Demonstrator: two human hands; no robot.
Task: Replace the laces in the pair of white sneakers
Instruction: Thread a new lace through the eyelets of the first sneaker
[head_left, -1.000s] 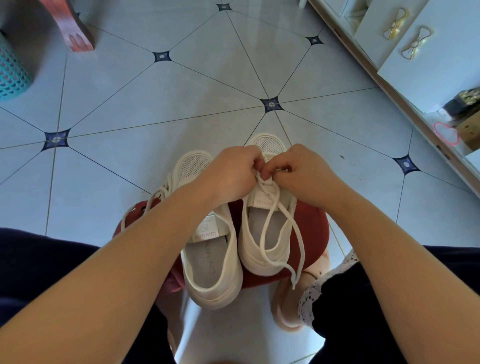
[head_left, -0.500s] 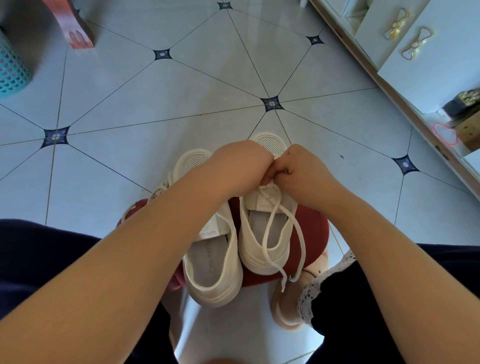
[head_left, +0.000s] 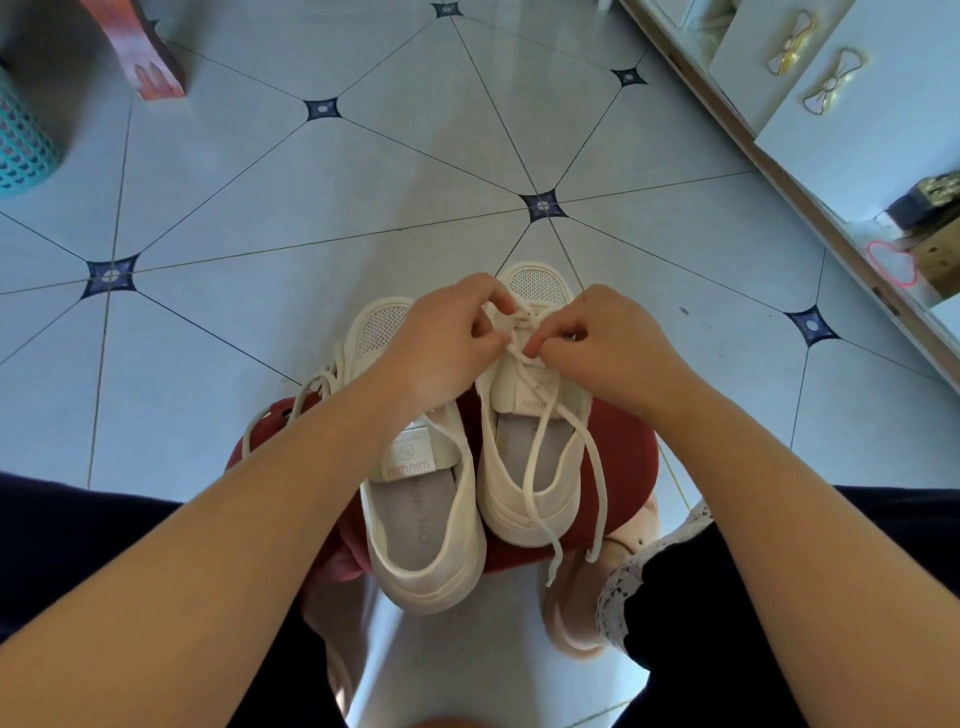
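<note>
Two white sneakers stand side by side on a red stool (head_left: 621, 447), toes pointing away from me. My left hand (head_left: 441, 343) and my right hand (head_left: 608, 338) are over the front eyelets of the right sneaker (head_left: 530, 467), each pinching a strand of its white lace (head_left: 535, 441). The lace's two free ends trail back over the heel and hang past the stool's edge. The left sneaker (head_left: 421, 519) lies partly under my left forearm, and another white lace (head_left: 306, 389) loops loose off its left side.
Pale tiled floor with dark diamond insets spreads ahead. A teal basket (head_left: 21, 145) and a red-orange furniture leg (head_left: 140, 52) stand at the far left. A white cabinet (head_left: 857, 104) with gold bow handles runs along the right. My knees flank the stool.
My hands have drawn slightly apart and moved a little toward the toe of the right sneaker. The lace between them now shows, and its free ends have shifted over the heel.
</note>
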